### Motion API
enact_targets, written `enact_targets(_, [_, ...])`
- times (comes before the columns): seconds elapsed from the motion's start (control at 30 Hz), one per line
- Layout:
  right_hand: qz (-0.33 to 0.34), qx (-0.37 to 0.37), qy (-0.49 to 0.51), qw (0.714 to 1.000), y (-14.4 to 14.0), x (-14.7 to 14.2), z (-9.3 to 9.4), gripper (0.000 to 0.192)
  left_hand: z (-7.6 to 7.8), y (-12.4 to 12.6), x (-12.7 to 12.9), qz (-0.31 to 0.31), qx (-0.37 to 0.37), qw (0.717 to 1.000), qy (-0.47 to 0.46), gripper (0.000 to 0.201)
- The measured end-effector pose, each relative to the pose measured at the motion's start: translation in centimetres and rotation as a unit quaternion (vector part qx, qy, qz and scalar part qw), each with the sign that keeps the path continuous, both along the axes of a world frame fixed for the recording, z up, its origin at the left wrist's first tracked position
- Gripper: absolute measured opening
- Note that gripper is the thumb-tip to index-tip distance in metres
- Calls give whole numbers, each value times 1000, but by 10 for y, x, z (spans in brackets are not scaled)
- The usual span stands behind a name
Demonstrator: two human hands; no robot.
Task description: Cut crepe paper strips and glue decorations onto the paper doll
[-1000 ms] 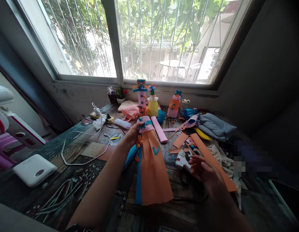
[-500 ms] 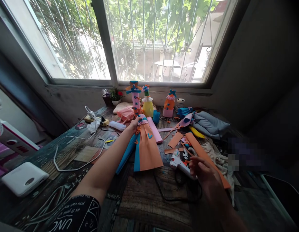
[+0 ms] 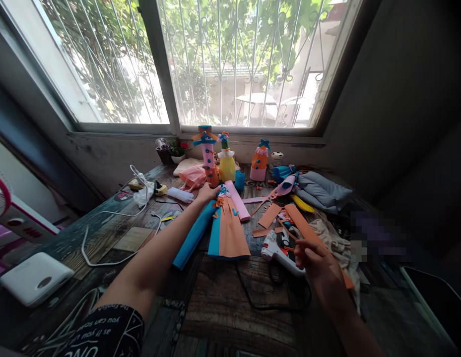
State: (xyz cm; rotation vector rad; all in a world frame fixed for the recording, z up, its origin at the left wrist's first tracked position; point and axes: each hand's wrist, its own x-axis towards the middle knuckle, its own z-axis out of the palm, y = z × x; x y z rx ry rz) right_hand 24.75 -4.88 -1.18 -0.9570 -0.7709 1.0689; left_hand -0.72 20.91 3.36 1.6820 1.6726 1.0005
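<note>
Right hand, at the lower right of the frame, has its fingers loosely half curled, with a gap to the thumb and nothing in its grasp. Left hand, near the centre, reaches to the top of the paper dress; I cannot tell whether its fingers grip it or only touch it.

Nearest, at the lower left, are a dark printed sleeve and, beyond it, a white box. A black cord loops over the wooden table at lower centre. Just beside the right hand lies a white glue gun.

At mid-frame the dress lies with its wide hem toward the viewer, orange with a blue strip down its left side. A blue roll slants to its left, partly behind the forearm, and a pink roll lies at its upper right. Orange strips are scattered right of centre, with a grey cushion beyond.

Farther back stand a tall paper figure, a yellow one just beside it and an orange one apart to the right. Behind them, across the top, is a barred window.
</note>
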Motion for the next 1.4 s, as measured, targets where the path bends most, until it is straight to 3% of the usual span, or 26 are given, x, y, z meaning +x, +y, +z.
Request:
enact_targets(0.1, [-19, -7, -11, 1000, 0, -2, 3, 20, 8, -26, 3, -40, 58, 997, 31, 29])
enact_targets(0.2, [-55, -16, -20, 998, 0, -4, 7, 18, 8, -80, 10, -149, 120, 980, 56, 29])
enact_targets(0.3, [-86, -19, -21, 996, 1, -2, 7, 15, -2, -149, 14, -271, 146, 947, 89, 23])
enact_targets(0.37, [-104, -20, -23, 994, 3, 1, 6, 14, -12, -188, 14, -350, 188, 901, 171, 25])
enact_targets(0.4, [-112, -21, -26, 993, 3, 3, 6, 14, -18, -202, 12, -360, 207, 882, 224, 27])
enact_targets(0.47, [-124, -23, -32, 992, 4, 7, 5, 15, -30, -220, 9, -342, 210, 870, 285, 33])
enact_targets(0.6, [-151, -24, -51, 987, 5, 16, 5, 15, -47, -228, 2, -299, 202, 873, 328, 40])
enact_targets(0.7, [-170, -25, -83, 982, 5, 20, 4, 16, -54, -230, 0, -280, 246, 876, 307, 37])
enact_targets(0.77, [-177, -33, -120, 976, 5, 23, 2, 18, -54, -236, 1, -299, 297, 868, 263, 34])
enact_targets(0.87, [-188, -50, -205, 959, 8, 31, -4, 23, -53, -246, 4, -385, 347, 835, 185, 33])
enact_targets(1.07, [-237, -104, -421, 869, 23, 63, -24, 29, -53, -257, 11, -523, 294, 789, 134, 41])
enact_targets(1.27, [-252, -135, -549, 786, 32, 74, -48, 37, -58, -258, 9, -545, 228, 797, 128, 42])
enact_targets(1.4, [-258, -132, -582, 760, 31, 80, -50, 34, -61, -257, 7, -545, 215, 802, 119, 42])
